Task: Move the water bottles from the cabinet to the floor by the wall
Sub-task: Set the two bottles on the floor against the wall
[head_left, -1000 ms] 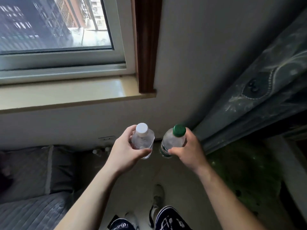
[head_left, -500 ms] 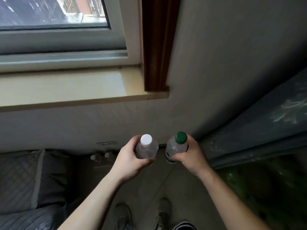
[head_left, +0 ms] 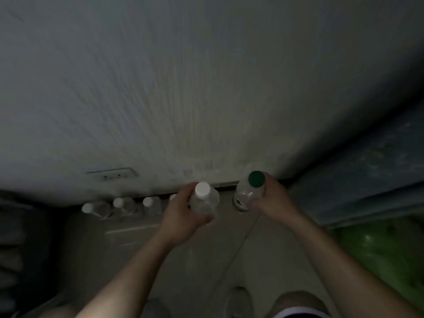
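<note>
My left hand [head_left: 183, 213] grips a clear water bottle with a white cap [head_left: 204, 197], held upright low over the floor near the wall's base. My right hand [head_left: 271, 199] grips a second clear bottle with a green cap [head_left: 251, 189], a little to the right and closer to the wall. Several white-capped bottles [head_left: 124, 205] stand in a row on the floor along the wall, left of my left hand; the nearest one is partly hidden behind it.
The pale wall [head_left: 206, 88] fills the upper view, with a socket plate [head_left: 112, 174] low on it. A dark bed edge [head_left: 16, 249] lies at left, a dark cabinet side [head_left: 367, 180] and something green [head_left: 385, 255] at right. My shoes show at the bottom.
The view has dropped down toward the floor, and the window and sill are out of sight. Both hands have lowered the bottles toward the wall's base, and the row of bottles looms closer.
</note>
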### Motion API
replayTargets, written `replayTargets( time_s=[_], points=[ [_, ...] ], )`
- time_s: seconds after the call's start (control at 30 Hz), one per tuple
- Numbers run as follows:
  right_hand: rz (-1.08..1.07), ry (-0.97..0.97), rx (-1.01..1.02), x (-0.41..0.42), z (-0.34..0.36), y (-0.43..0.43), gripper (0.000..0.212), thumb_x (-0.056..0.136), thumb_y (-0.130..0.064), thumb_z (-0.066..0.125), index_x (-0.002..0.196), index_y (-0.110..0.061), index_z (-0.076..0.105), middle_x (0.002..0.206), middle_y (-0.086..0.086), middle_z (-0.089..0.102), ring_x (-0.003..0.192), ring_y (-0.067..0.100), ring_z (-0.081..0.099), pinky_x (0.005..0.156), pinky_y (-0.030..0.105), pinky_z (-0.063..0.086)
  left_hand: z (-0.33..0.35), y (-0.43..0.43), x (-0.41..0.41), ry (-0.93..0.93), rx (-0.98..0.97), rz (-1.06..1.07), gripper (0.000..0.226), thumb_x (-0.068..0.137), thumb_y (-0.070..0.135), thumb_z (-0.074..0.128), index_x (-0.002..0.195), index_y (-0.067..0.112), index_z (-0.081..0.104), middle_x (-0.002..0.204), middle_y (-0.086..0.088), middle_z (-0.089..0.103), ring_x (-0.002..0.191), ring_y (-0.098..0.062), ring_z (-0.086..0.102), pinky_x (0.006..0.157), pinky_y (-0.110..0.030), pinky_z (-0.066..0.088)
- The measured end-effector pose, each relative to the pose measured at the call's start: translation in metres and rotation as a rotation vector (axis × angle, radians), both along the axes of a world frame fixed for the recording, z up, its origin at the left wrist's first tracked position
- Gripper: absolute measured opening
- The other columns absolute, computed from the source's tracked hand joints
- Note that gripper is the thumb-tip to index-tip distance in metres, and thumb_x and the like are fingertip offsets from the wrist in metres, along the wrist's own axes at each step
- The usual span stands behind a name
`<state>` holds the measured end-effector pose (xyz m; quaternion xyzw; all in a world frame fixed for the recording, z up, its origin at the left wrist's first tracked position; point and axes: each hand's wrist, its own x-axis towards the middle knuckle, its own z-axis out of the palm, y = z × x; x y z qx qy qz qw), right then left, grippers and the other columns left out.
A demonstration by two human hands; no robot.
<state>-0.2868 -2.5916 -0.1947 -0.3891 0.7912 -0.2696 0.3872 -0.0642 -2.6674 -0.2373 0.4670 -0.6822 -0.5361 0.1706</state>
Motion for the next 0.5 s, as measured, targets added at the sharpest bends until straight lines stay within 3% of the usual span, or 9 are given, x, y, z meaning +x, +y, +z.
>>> replayTargets(
  time_s=[0.1, 0.23, 0.3, 0.43, 0.5],
  points=[
    [0.063, -0.001, 0.031, -0.007, -0.051, -0.007, 0.052, 0.065, -0.02, 0.08, 0.106, -0.032, 0.05, 0.096, -0.016, 0.059, 0.09, 0.007, 0.058, 0.074, 0.022, 0.046, -0.059, -0.005, -0.005, -0.012, 0.017, 0.013, 0.065, 0.064, 0.034, 0.085, 0.119, 0.044, 0.053, 0.112, 0.022, 0.064, 0.102, 0.002, 0.06, 0.082, -0.027, 0.054],
    [0.117, -0.001, 0.032, -0.013, -0.116, -0.02, 0.046, 0.068, -0.02, 0.081, 0.102, -0.029, 0.051, 0.092, -0.017, 0.057, 0.086, 0.004, 0.056, 0.071, 0.018, 0.044, -0.126, -0.01, -0.016, -0.033, -0.004, -0.009, 0.065, 0.064, 0.026, 0.087, 0.119, 0.035, 0.055, 0.109, 0.023, 0.062, 0.1, 0.008, 0.058, 0.077, -0.011, 0.047],
    [0.115, -0.03, 0.038, -0.017, -0.151, -0.024, 0.049, 0.068, -0.021, 0.08, 0.105, -0.031, 0.051, 0.095, -0.021, 0.057, 0.089, 0.0, 0.057, 0.065, 0.012, 0.04, -0.157, -0.012, -0.022, -0.034, 0.015, -0.013, 0.068, 0.063, 0.022, 0.088, 0.121, 0.033, 0.055, 0.111, 0.025, 0.061, 0.102, 0.01, 0.056, 0.08, -0.014, 0.047],
    [0.073, -0.086, 0.007, -0.022, -0.213, -0.023, 0.051, 0.065, -0.012, 0.083, 0.096, -0.038, 0.052, 0.096, -0.019, 0.059, 0.091, 0.003, 0.059, 0.07, 0.015, 0.044, -0.202, -0.014, -0.03, -0.049, 0.038, 0.008, 0.071, 0.063, 0.021, 0.088, 0.117, 0.049, 0.05, 0.111, 0.034, 0.057, 0.104, 0.015, 0.052, 0.08, -0.012, 0.044],
    [0.046, -0.075, 0.026, -0.024, -0.237, -0.018, 0.055, 0.062, -0.01, 0.084, 0.103, -0.033, 0.056, 0.098, -0.018, 0.059, 0.091, 0.003, 0.058, 0.067, 0.011, 0.041, -0.216, -0.015, -0.033, -0.05, 0.045, 0.023, 0.071, 0.065, 0.018, 0.087, 0.113, 0.052, 0.047, 0.11, 0.035, 0.055, 0.103, 0.018, 0.05, 0.077, -0.01, 0.043]
  ],
)
